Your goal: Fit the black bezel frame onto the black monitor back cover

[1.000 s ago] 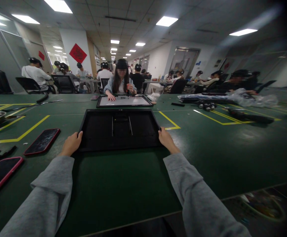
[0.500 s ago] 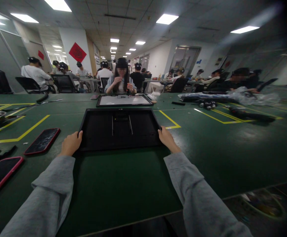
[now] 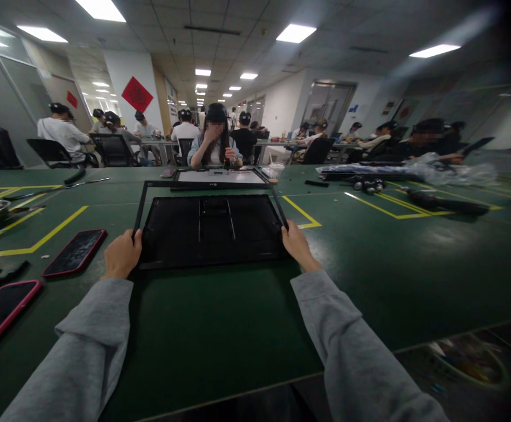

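Observation:
A thin black monitor bezel is tilted up, its far edge raised above a black monitor back cover on the green table. My left hand is closed round the bezel's left side. On the opposite side, my right hand grips the bezel with its thumb on top. Two thin metal strips run across the middle of the cover. Whether the bezel's near edge touches the cover is hard to make out.
Two phones lie at left, one dark with a red edge, one in a pink case. Beyond the bezel rests a framed panel, with a co-worker behind it. A black power tool and plastic wrapping lie at right.
The bezel's far edge has risen away from the back cover, opening a gap between them. Both my hands keep their hold on its sides. The co-worker's hand has moved up to the face.

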The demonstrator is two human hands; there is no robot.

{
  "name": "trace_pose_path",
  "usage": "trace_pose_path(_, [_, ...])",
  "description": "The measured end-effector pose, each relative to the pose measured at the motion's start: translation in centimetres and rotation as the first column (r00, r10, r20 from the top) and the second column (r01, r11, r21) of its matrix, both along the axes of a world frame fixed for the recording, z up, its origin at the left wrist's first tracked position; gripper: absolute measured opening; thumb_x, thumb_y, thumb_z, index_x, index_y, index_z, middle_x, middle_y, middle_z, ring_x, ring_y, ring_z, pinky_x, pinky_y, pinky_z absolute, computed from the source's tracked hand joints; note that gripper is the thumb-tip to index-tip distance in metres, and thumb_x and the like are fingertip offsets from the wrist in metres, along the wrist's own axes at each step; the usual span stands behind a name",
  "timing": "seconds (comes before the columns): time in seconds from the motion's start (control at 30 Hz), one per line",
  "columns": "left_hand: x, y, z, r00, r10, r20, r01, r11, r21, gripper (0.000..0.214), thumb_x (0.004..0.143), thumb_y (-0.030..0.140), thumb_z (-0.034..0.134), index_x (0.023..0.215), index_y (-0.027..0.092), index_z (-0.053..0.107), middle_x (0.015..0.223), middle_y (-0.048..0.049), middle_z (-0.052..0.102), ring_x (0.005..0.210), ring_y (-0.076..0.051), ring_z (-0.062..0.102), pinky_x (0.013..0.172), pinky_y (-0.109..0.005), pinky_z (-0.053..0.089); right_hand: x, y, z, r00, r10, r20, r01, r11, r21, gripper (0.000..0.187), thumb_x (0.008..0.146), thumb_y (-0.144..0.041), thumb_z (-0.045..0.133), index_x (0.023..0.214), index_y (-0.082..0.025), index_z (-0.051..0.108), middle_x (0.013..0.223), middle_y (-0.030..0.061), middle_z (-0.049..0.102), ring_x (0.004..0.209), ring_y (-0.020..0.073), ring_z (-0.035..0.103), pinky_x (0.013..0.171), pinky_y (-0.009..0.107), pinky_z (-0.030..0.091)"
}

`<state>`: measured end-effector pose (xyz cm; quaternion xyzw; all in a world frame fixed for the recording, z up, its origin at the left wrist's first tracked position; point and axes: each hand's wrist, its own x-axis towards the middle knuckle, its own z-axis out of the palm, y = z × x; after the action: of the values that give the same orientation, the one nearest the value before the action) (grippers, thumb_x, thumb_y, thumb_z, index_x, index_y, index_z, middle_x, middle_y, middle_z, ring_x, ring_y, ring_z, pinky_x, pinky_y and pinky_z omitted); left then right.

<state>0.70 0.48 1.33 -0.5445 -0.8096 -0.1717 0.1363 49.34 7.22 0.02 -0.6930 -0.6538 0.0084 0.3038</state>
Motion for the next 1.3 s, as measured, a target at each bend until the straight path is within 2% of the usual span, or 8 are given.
trace_pose_path(0.23, [0.6, -0.6, 0.7, 0.999, 0.028, 0.046, -0.036, 0.980, 0.196, 0.060, 0.095, 0.053, 0.015, 0.106, 0.018, 0.063, 0.089, -0.0133, 0.067, 0.082, -0.027, 0.062, 0.066, -0.034, 0.038, -0.5, -0.6, 0.8, 0.998, -0.052, -0.044, 0.057, 0.989, 0.133, 0.046, 0.096, -0.032, 0.030, 0.136, -0.014, 0.044, 0.127, 0.0168, 0.057, 0.113, 0.0278, 0.055, 0.091, 0.037, 0.042])
trace_pose_path(0.4, [1.4, -1.4, 1.7, 0.994, -0.027, 0.102, -0.016, 0.917, 0.398, 0.053, 0.097, 0.048, 0.020, 0.122, 0.020, 0.057, 0.097, -0.0091, 0.069, 0.086, -0.024, 0.063, 0.072, -0.033, 0.038, -1.2, -1.8, 2.4, 0.980, -0.116, -0.161, 0.144, 0.974, 0.177, 0.054, 0.099, -0.038, 0.018, 0.149, -0.018, 0.024, 0.108, 0.0124, 0.066, 0.095, 0.0268, 0.062, 0.084, 0.037, 0.043])
trace_pose_path(0.6, [2.0, -2.0, 2.5, 0.987, -0.057, 0.149, -0.018, 0.888, 0.459, 0.052, 0.097, 0.046, 0.022, 0.130, 0.017, 0.051, 0.105, -0.0099, 0.069, 0.095, -0.024, 0.063, 0.080, -0.033, 0.039, -1.7, -3.0, 3.6, 0.964, -0.167, -0.207, 0.205, 0.963, 0.177, 0.058, 0.099, -0.037, 0.016, 0.152, -0.014, 0.010, 0.108, 0.0151, 0.065, 0.097, 0.0282, 0.061, 0.084, 0.037, 0.042])
trace_pose_path(0.7, [2.0, -2.0, 2.5, 0.985, -0.053, 0.167, -0.028, 0.893, 0.449, 0.054, 0.097, 0.046, 0.022, 0.132, 0.016, 0.049, 0.100, -0.0092, 0.070, 0.094, -0.024, 0.063, 0.082, -0.033, 0.039, -1.7, -3.1, 3.6, 0.965, -0.180, -0.190, 0.218, 0.955, 0.201, 0.058, 0.099, -0.039, 0.012, 0.152, -0.014, 0.012, 0.106, 0.0143, 0.065, 0.094, 0.0276, 0.062, 0.084, 0.037, 0.042])
trace_pose_path(0.87, [1.7, -1.8, 2.1, 0.987, -0.068, 0.148, 0.000, 0.910, 0.415, 0.055, 0.097, 0.048, 0.020, 0.122, 0.019, 0.059, 0.098, -0.0093, 0.069, 0.092, -0.025, 0.063, 0.081, -0.034, 0.039, -1.5, -2.7, 3.0, 0.967, -0.181, -0.177, 0.220, 0.947, 0.235, 0.057, 0.099, -0.042, 0.012, 0.149, -0.016, 0.022, 0.104, 0.0129, 0.066, 0.092, 0.0267, 0.062, 0.084, 0.037, 0.043])
trace_pose_path(1.0, [1.6, -1.5, 1.8, 0.989, -0.076, 0.125, 0.022, 0.922, 0.386, 0.054, 0.097, 0.048, 0.022, 0.123, 0.020, 0.059, 0.104, -0.0101, 0.068, 0.094, -0.024, 0.062, 0.079, -0.033, 0.039, -1.2, -1.9, 2.4, 0.978, -0.148, -0.146, 0.180, 0.954, 0.238, 0.054, 0.099, -0.039, 0.016, 0.145, -0.016, 0.031, 0.117, 0.0142, 0.063, 0.104, 0.0264, 0.059, 0.089, 0.037, 0.043])
trace_pose_path(1.1, [1.5, -1.3, 1.6, 0.991, -0.069, 0.111, 0.028, 0.942, 0.336, 0.054, 0.096, 0.047, 0.023, 0.128, 0.019, 0.056, 0.114, -0.0116, 0.066, 0.100, -0.025, 0.060, 0.080, -0.032, 0.039, -0.8, -1.2, 1.7, 0.988, -0.108, -0.111, 0.133, 0.961, 0.244, 0.050, 0.098, -0.036, 0.021, 0.140, -0.016, 0.038, 0.127, 0.0145, 0.058, 0.113, 0.0259, 0.054, 0.094, 0.037, 0.041])
trace_pose_path(1.3, [0.8, -0.4, 0.6, 0.994, -0.072, 0.087, 0.054, 0.980, 0.190, 0.057, 0.095, 0.050, 0.023, 0.124, 0.017, 0.061, 0.117, -0.0143, 0.065, 0.103, -0.028, 0.059, 0.080, -0.035, 0.042, -0.2, -0.1, 0.4, 0.995, -0.081, -0.053, 0.090, 0.975, 0.204, 0.045, 0.096, -0.032, 0.029, 0.132, -0.013, 0.048, 0.122, 0.0158, 0.058, 0.113, 0.0260, 0.052, 0.095, 0.037, 0.040])
